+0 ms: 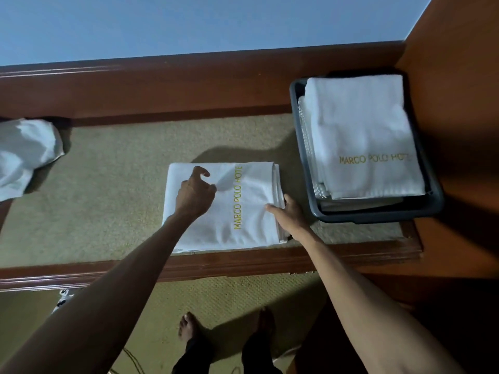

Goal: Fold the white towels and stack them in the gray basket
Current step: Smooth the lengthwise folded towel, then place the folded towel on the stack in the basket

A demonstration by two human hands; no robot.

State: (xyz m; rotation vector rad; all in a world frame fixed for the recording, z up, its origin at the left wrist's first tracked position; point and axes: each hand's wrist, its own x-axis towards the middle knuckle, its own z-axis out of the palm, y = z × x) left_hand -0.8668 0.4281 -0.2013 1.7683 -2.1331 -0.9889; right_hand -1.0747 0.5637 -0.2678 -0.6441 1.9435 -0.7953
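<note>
A folded towel [256, 220], white w/ gold lettering, is laid flat on the carpeted worktop [108, 184], close to the wooden front edge. The L hand [195, 194] is rested on the towel's top, left of the lettering; its fingers [201, 170] are seen loosely curled, but whether cloth is pinched can't be told. The R hand [290, 215] is set against the towel's right edge, where the layers show: the thumb [271, 207] is pressed on top and the other fingers are tucked at the side, so the edge is gripped. Just right of the folded towel, not touching it, the gray basket [364, 217] is placed, w/ stacked towels [361, 136] filling it above the rim, same lettering on the top one. Well left of the folded towel a crumpled towel [21, 155] is left by the back rail. Below the folded towel, bare feet [189, 327] are seen on the floor.
</note>
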